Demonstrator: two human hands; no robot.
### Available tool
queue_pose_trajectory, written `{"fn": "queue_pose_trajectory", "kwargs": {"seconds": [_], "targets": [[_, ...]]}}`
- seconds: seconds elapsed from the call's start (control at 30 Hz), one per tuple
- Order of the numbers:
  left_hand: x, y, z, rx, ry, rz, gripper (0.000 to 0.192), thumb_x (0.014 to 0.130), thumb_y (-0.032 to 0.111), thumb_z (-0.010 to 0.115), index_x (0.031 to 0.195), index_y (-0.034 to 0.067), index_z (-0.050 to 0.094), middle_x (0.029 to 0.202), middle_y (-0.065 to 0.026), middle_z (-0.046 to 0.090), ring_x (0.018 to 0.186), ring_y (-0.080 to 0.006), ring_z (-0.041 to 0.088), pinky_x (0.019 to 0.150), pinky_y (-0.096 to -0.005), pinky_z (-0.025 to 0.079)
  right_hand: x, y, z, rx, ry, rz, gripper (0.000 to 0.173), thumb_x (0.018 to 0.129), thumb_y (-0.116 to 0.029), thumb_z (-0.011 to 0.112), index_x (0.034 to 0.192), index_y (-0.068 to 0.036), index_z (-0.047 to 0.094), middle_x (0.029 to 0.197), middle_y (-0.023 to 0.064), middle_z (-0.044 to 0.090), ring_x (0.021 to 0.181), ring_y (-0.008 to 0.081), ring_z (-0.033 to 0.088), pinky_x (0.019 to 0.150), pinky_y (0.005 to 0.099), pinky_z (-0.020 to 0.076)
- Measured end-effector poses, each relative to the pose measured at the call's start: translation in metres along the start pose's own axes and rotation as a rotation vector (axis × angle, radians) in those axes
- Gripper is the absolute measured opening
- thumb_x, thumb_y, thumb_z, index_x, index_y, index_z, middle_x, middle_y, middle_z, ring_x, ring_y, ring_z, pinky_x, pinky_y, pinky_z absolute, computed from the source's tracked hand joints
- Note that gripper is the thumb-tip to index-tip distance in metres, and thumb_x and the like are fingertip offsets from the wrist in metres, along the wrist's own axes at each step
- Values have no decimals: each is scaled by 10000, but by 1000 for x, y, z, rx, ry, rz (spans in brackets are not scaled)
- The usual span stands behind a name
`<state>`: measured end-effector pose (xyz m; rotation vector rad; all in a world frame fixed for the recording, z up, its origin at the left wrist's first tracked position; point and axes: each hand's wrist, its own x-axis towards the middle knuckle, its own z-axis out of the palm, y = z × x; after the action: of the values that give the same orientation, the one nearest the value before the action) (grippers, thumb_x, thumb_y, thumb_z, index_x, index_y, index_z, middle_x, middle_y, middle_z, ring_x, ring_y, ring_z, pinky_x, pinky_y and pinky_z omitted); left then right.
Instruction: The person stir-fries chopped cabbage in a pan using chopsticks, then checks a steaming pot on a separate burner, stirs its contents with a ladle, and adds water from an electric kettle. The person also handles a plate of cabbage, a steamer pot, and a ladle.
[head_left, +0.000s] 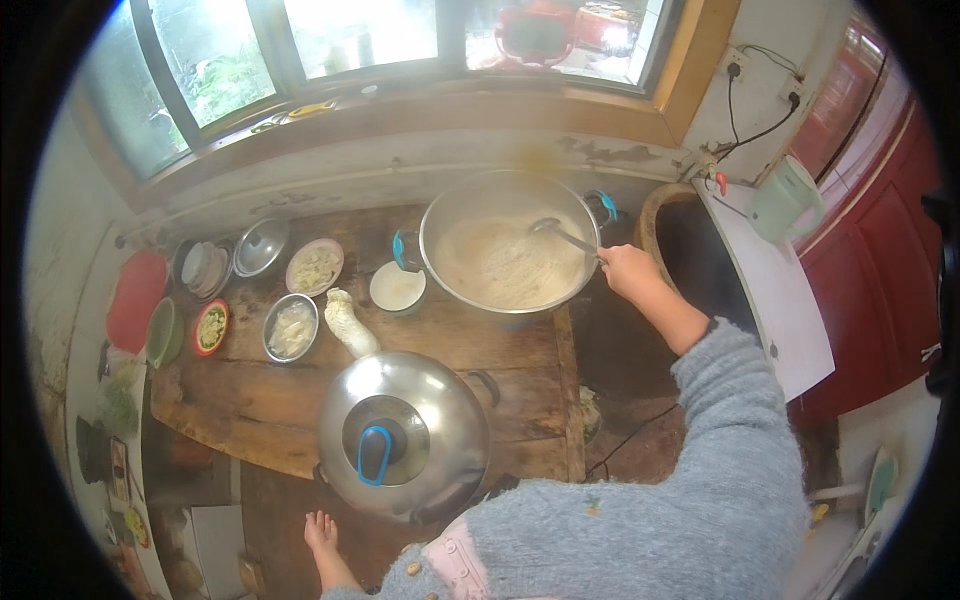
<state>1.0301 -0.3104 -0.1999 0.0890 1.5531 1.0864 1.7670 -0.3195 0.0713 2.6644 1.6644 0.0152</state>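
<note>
My right hand (630, 270) grips the handle of a metal ladle (574, 238), its bowl resting at the surface of a pale, frothy liquid (517, 262). That liquid fills much of a large steel pot (435, 276) with blue-trimmed side handles. Low in the view, my left hand (321, 531) hangs empty with its fingers loosely extended. Nearest to it is a domed steel lid (450, 405) with a blue-edged knob, which covers whatever lies beneath. A white bowl (397, 287) stands just left of the pot.
On the wooden table (510, 360) are a pale cabbage (349, 324), a steel bowl of pale pieces (292, 330), a pink-rimmed plate (315, 266) and a small red dish (211, 328) of chopped food. A green kettle (780, 199) stands on the white board at right. Steam hazes the window side.
</note>
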Motion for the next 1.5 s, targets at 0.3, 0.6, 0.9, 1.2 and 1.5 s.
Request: {"fn": "queue_pose_trajectory", "kwargs": {"seconds": [0.3,0.6,0.9,1.2,1.5], "targets": [[6,-4,-32,-88,72,-36,512,895,365,399,1333,135,267,1326,-35,351,1160,-218,382,954,-347,305,-70,-28,-82,86,-235,-164,205,724,-125,572,911,-85,646,818,150,624,794,303,600,708,385,483],[-3,-30,-71,-152,305,-122,463,886,386,409,1284,155,360,1112,3,514,988,-191,491,853,-334,396,0,-48,8,305,-19,-164,246,734,-182,577,970,-130,623,811,145,613,787,323,583,674,405,476],[-8,-25,-81,-124,331,-55,372,884,375,415,1169,138,445,998,10,550,876,-185,512,820,-332,397,52,-17,37,191,169,-47,232,765,-189,542,985,-153,604,876,129,612,815,304,585,683,406,477],[9,-29,-85,83,559,-49,383,885,359,419,1085,43,503,992,-37,565,803,-179,529,734,-323,427,-35,1,-32,49,-54,-42,230,734,-145,574,942,-61,625,801,156,618,779,310,592,694,391,474],[8,-21,-54,91,564,177,291,896,236,378,1111,89,507,939,-40,592,680,-149,556,555,-284,434,-64,-36,-50,290,-221,-183,267,732,-168,592,987,-101,628,862,150,619,828,300,587,729,373,474]]}}
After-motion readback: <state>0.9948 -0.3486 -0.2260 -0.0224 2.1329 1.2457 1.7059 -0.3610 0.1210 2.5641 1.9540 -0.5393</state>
